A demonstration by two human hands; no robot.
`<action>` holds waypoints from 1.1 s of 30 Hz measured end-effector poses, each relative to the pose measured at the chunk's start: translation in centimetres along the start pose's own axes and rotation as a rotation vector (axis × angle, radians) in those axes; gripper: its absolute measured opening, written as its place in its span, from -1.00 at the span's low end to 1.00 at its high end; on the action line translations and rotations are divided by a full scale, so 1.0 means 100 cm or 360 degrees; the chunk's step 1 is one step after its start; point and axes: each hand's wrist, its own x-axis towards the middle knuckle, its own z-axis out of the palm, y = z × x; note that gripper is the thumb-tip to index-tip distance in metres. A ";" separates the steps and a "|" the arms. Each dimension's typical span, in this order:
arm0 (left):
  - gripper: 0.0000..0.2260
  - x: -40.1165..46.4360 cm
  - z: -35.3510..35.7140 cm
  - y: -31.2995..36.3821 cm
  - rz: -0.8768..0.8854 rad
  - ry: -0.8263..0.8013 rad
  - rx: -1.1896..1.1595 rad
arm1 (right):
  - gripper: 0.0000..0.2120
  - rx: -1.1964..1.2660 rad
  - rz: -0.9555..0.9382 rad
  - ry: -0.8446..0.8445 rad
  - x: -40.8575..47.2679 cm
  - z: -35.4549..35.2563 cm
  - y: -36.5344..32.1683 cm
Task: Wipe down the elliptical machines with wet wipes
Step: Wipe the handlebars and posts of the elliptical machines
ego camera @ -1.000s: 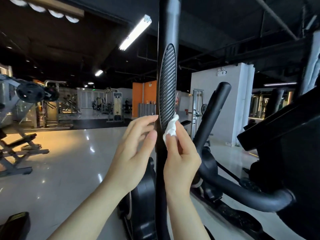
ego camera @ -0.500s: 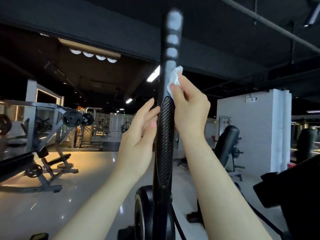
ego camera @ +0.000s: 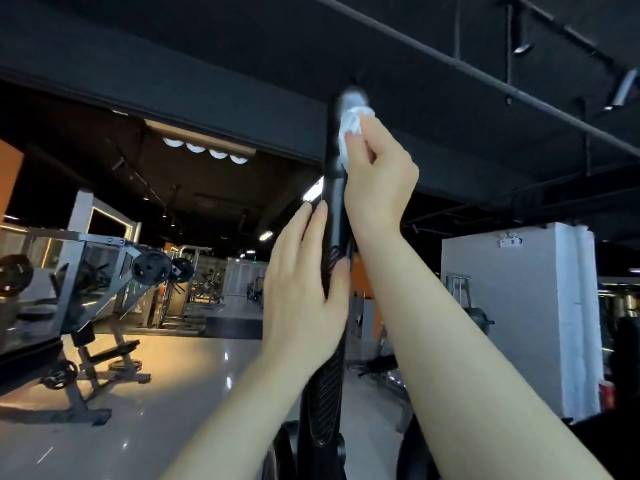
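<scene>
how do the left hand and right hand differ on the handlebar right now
The right hand is up near the top of the handlebar; the left hand sits lower, above the ribbed grip section. The right hand pinches a white wet wipe against the bar; the left hand holds nothing. The left hand's fingers are straight along the bar; the right hand's curl around the wipe. Both touch the same upright bar.

two hands: a left hand [ego camera: 304, 292] and a right hand [ego camera: 379, 178]. one white wet wipe [ego camera: 351, 116]. one black upright handlebar [ego camera: 334, 209]. four round ceiling lamps [ego camera: 206, 152] in a row. one weight rack [ego camera: 86, 271] on the floor.
</scene>
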 end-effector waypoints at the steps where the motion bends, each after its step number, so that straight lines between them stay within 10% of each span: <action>1: -0.46 -0.003 0.010 0.000 0.0016 -0.0009 0.0079 | -0.57 -0.0045 -0.0087 -0.0025 0.016 0.002 0.002; 8: -0.51 -0.009 0.028 -0.009 -0.0128 0.0127 0.0042 | -0.88 -0.0605 -0.0810 -0.0438 0.050 -0.020 0.018; 21: -0.60 -0.020 0.030 -0.011 -0.0329 0.0141 -0.0086 | -0.77 -0.1333 -0.1773 -0.0986 0.043 -0.026 0.029; 33: -0.60 -0.021 0.033 -0.017 -0.0422 0.0264 -0.0228 | -0.64 -0.1510 -0.1647 -0.1244 0.077 -0.011 0.008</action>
